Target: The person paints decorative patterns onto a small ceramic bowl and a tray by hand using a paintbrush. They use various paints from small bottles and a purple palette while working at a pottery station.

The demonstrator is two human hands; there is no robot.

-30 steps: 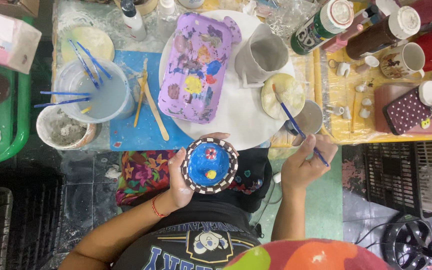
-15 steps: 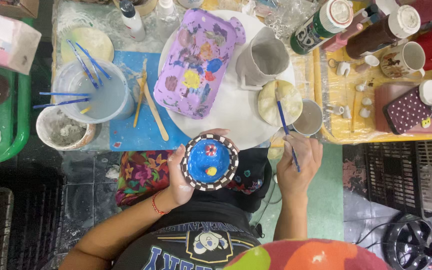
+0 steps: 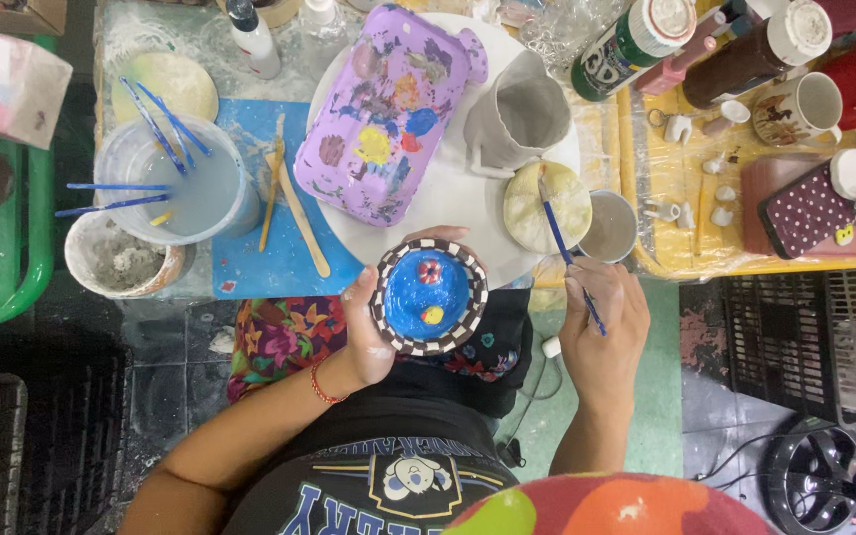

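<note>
My left hand (image 3: pixel 371 327) holds a small round ceramic dish (image 3: pixel 429 295) with a blue inside, a red and a yellow spot, and a black-and-white checked rim. My right hand (image 3: pixel 601 332) grips a thin blue paintbrush (image 3: pixel 567 248). Its tip rests on a pale yellow round piece (image 3: pixel 539 208) lying at the edge of the white round board (image 3: pixel 448 183). On that board also lie a purple palette tray (image 3: pixel 388 109) with paint blobs and a grey unpainted ceramic jug (image 3: pixel 519 119).
A water tub (image 3: pixel 175 188) with several blue brushes stands at the left, a dirty bowl (image 3: pixel 121 260) below it. Wooden tools (image 3: pixel 294 203) lie on a blue mat. Paint bottles (image 3: pixel 636 40), mugs (image 3: pixel 795 104) and a dotted case (image 3: pixel 814 208) sit on the yellow tray at the right.
My right hand has moved the brush up and left from the small cup onto the pale yellow piece. The dish in my left hand has barely shifted.
</note>
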